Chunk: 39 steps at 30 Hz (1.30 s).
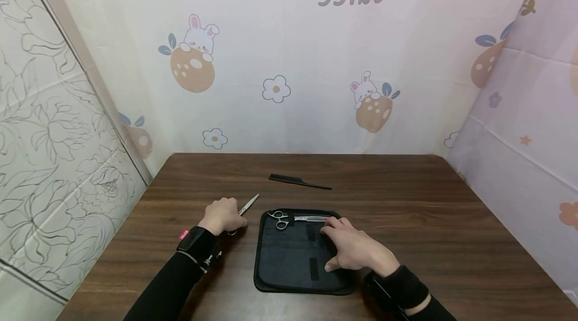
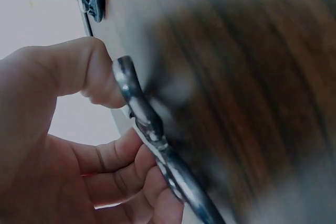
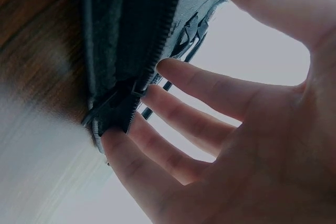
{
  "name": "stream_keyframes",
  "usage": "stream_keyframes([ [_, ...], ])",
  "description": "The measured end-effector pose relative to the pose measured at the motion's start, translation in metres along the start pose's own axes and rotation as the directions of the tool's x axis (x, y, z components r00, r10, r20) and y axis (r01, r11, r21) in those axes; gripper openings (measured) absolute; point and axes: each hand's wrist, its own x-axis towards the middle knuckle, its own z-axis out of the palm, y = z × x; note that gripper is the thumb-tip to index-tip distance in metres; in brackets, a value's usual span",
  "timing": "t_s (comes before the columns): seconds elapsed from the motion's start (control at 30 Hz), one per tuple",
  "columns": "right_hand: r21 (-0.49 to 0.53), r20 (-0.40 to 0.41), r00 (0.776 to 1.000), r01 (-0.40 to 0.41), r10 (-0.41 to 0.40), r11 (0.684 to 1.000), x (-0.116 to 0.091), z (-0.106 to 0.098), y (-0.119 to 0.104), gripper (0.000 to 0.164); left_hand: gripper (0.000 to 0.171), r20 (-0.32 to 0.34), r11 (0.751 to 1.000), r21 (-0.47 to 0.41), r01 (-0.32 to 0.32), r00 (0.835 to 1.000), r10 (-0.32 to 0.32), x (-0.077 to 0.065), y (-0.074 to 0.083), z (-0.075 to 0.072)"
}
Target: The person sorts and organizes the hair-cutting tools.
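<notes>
My left hand (image 1: 223, 214) pinches a pair of silver scissors (image 1: 249, 204) left of the black zip case, with the blades pointing up and away to the right. In the left wrist view, the scissors' metal handle (image 2: 139, 106) runs between thumb and fingertips, just over the wood. The black case (image 1: 289, 261) lies flat at the middle front. A second pair of scissors (image 1: 281, 223) lies along its far side under a strap, blade tips near my right fingers. My right hand (image 1: 354, 246) rests at the case's right edge, fingers spread along the zipper (image 3: 157, 40).
A black tail comb (image 1: 293, 180) lies on the brown wooden table (image 1: 406, 195) beyond the case. A printed curtain (image 1: 289, 50) hangs behind the table and along the right. A flower-patterned panel (image 1: 54, 125) stands on the left.
</notes>
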Motion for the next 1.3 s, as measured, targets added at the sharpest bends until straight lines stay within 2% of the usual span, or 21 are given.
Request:
stream_keyframes([
  [0.33,0.002,0.005,1.000,-0.019,0.019,1.000,0.000,-0.001,-0.001,0.072,0.025,-0.029,1.000,-0.019,0.009,1.000,-0.010,-0.001,0.004,0.002],
  [0.53,-0.009,0.001,1.000,-0.027,0.027,1.000,0.000,-0.002,-0.003,0.072,0.023,-0.108,1.000,-0.022,0.006,0.994,-0.008,-0.001,0.009,0.004],
  [0.83,-0.002,0.004,0.999,-0.034,0.034,0.999,0.001,-0.002,-0.004,0.072,0.023,-0.164,0.993,-0.110,-0.045,0.986,0.026,-0.006,0.027,0.002],
  [1.3,0.003,0.013,0.999,-0.045,0.045,0.999,0.000,-0.004,-0.006,0.072,0.025,-0.232,0.978,-0.171,-0.122,0.969,0.081,-0.007,0.053,0.008],
])
